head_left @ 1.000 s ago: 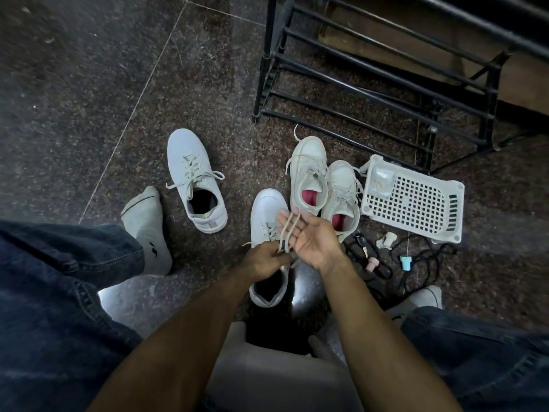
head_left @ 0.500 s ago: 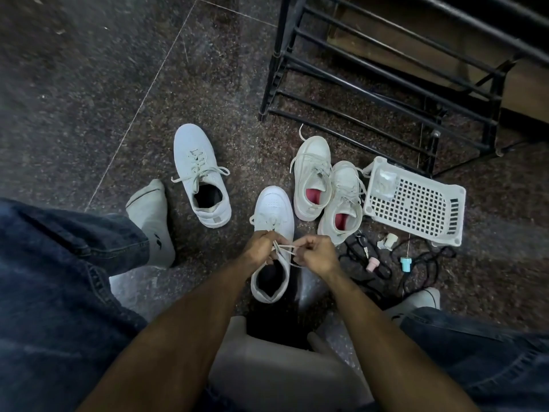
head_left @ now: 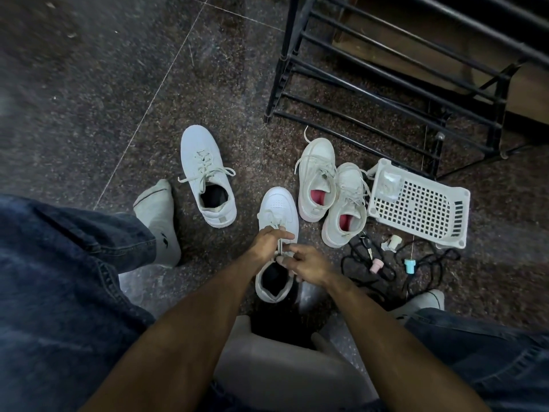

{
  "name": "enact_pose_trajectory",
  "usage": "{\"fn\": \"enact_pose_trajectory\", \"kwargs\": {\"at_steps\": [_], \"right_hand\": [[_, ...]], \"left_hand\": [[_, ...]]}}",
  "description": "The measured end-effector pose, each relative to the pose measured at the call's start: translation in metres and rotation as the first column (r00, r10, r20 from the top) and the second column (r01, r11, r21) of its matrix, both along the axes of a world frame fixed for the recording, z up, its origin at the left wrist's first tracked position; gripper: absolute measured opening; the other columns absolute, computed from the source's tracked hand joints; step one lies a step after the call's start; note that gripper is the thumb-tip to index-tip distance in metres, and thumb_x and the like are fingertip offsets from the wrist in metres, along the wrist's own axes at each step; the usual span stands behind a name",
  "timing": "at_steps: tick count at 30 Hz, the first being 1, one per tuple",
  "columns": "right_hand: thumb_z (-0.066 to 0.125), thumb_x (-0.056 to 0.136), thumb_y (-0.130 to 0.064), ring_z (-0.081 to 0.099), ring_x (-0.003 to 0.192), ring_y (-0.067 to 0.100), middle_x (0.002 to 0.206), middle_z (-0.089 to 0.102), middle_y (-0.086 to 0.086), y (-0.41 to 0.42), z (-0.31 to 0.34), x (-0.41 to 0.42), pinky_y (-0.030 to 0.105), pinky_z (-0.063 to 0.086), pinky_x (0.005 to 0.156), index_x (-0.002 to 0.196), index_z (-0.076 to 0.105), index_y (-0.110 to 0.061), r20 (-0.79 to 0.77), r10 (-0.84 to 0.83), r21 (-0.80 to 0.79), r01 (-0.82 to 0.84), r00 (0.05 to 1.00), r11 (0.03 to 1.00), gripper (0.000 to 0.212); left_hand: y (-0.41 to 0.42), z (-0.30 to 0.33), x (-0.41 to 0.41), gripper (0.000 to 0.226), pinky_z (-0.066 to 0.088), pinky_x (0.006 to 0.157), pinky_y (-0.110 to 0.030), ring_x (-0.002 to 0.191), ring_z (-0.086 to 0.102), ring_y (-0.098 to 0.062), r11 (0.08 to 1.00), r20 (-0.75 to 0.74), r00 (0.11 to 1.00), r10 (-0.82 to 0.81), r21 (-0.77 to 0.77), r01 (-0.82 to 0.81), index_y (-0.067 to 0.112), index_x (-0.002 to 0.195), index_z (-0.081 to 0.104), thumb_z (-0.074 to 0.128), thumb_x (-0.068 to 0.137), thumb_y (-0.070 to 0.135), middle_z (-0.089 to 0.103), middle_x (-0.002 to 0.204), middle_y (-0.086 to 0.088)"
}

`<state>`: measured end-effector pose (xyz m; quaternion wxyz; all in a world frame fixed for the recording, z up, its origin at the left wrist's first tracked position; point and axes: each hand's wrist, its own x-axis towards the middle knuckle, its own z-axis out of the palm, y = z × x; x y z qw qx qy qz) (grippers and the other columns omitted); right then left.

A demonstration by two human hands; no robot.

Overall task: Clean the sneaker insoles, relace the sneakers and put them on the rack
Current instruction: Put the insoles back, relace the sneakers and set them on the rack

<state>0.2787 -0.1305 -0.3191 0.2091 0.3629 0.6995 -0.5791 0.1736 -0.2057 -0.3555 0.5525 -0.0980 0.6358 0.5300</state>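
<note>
Down between the person's feet stands one white sneaker, toe pointing away, on the dark speckled floor. The left hand pinches its pale lace over the tongue; the right hand, fingers curled, pinches the same lace just beside it. Four sneakers in all: a second white one to the left, and a pair with pink insoles side by side to the right. One black rack stands beyond, one white perforated basket beside the pair. No writing can be read.
</note>
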Motion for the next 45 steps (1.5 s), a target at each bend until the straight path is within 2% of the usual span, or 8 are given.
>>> {"fn": "enact_pose_trajectory", "kwargs": {"at_steps": [7, 15, 22, 24, 32, 37, 42, 45], "right_hand": [[0.059, 0.091, -0.005, 0.050, 0.049, 0.011, 0.061, 0.060, 0.002, -0.021, -0.012, -0.009, 0.025, 0.047, 0.049, 0.077, 0.069, -0.009, 0.032, -0.432, -0.009, 0.433, 0.901, 0.902, 0.018], [0.055, 0.093, -0.008, 0.049, 0.048, 0.010, 0.062, 0.056, 0.002, -0.011, -0.018, -0.013, 0.026, 0.050, 0.052, 0.090, 0.059, -0.011, 0.207, -0.497, -0.138, 0.528, 0.843, 0.838, 0.006], [0.062, 0.074, 0.000, 0.050, 0.049, 0.019, 0.056, 0.056, 0.011, -0.007, -0.018, -0.030, 0.030, 0.040, 0.055, 0.062, 0.062, -0.007, 0.189, -0.361, 0.079, 0.352, 0.913, 0.933, 0.014], [0.062, 0.071, 0.005, 0.053, 0.053, 0.022, 0.058, 0.059, 0.016, -0.004, -0.020, -0.032, 0.033, 0.042, 0.056, 0.061, 0.064, 0.000, 0.147, -0.306, 0.146, 0.286, 0.940, 0.947, 0.012], [0.069, 0.081, -0.011, 0.065, 0.077, 0.006, 0.087, 0.075, -0.007, -0.005, -0.023, -0.014, 0.021, 0.048, 0.071, 0.090, 0.078, -0.021, -0.052, -0.011, 0.316, 0.027, 0.999, 0.948, 0.015], [0.068, 0.085, -0.015, 0.055, 0.066, -0.001, 0.074, 0.065, -0.013, -0.005, -0.023, -0.013, 0.005, 0.036, 0.057, 0.087, 0.076, -0.021, -0.033, 0.001, 0.335, 0.010, 0.999, 0.942, 0.011], [0.056, 0.085, 0.001, 0.047, 0.050, 0.010, 0.054, 0.054, -0.006, -0.005, -0.023, -0.018, 0.027, 0.045, 0.056, 0.067, 0.066, -0.021, 0.080, -0.215, 0.045, 0.212, 0.973, 0.976, 0.030], [0.049, 0.089, 0.001, 0.047, 0.054, 0.012, 0.061, 0.053, 0.000, -0.001, -0.019, -0.014, 0.031, 0.053, 0.061, 0.082, 0.063, -0.018, 0.191, -0.291, -0.157, 0.321, 0.938, 0.934, 0.024]], "left_hand": [[-0.011, -0.002, -0.004, 0.016, 0.045, 0.072, -0.029, 0.074, 0.056, -0.017, 0.987, -0.308, 0.938, -0.157, -0.066, 0.144, -0.003, 0.078, 0.066, 0.069, 0.080, 0.013, 0.062, 0.077, -0.007], [-0.047, -0.003, -0.008, 0.011, 0.049, 0.076, -0.026, 0.088, 0.064, -0.016, 0.731, -0.595, 0.455, -0.663, -0.383, 0.564, 0.016, 0.090, 0.071, 0.066, 0.080, 0.019, 0.069, 0.096, -0.002], [-0.048, 0.009, -0.015, 0.021, 0.030, 0.104, -0.036, 0.139, 0.029, -0.013, 0.512, -0.735, -0.223, -0.640, -0.625, 0.589, 0.022, 0.097, 0.071, 0.060, 0.080, 0.029, 0.054, 0.126, 0.013], [-0.047, 0.006, -0.016, 0.017, 0.024, 0.110, -0.036, 0.143, 0.026, -0.011, 0.508, -0.750, -0.211, -0.627, -0.599, 0.620, 0.023, 0.091, 0.070, 0.059, 0.079, 0.026, 0.061, 0.121, 0.013], [-0.041, 0.009, -0.018, 0.011, 0.054, 0.071, -0.033, 0.077, 0.067, -0.018, 0.777, -0.656, 0.446, -0.609, -0.377, 0.505, 0.025, 0.082, 0.074, 0.072, 0.073, 0.030, 0.073, 0.081, 0.002], [-0.038, 0.011, -0.017, 0.013, 0.053, 0.074, -0.032, 0.083, 0.067, -0.017, 0.742, -0.634, 0.414, -0.653, -0.425, 0.519, 0.028, 0.088, 0.073, 0.069, 0.077, 0.033, 0.072, 0.086, 0.006], [-0.043, 0.007, -0.014, 0.016, 0.043, 0.081, -0.032, 0.100, 0.060, -0.022, 0.694, -0.743, 0.127, -0.657, -0.530, 0.488, 0.023, 0.095, 0.071, 0.062, 0.083, 0.029, 0.064, 0.102, 0.002], [-0.043, 0.009, -0.011, 0.014, 0.043, 0.083, -0.036, 0.102, 0.057, -0.021, 0.701, -0.738, 0.137, -0.660, -0.541, 0.464, 0.022, 0.099, 0.066, 0.061, 0.087, 0.029, 0.060, 0.105, 0.002]]}}
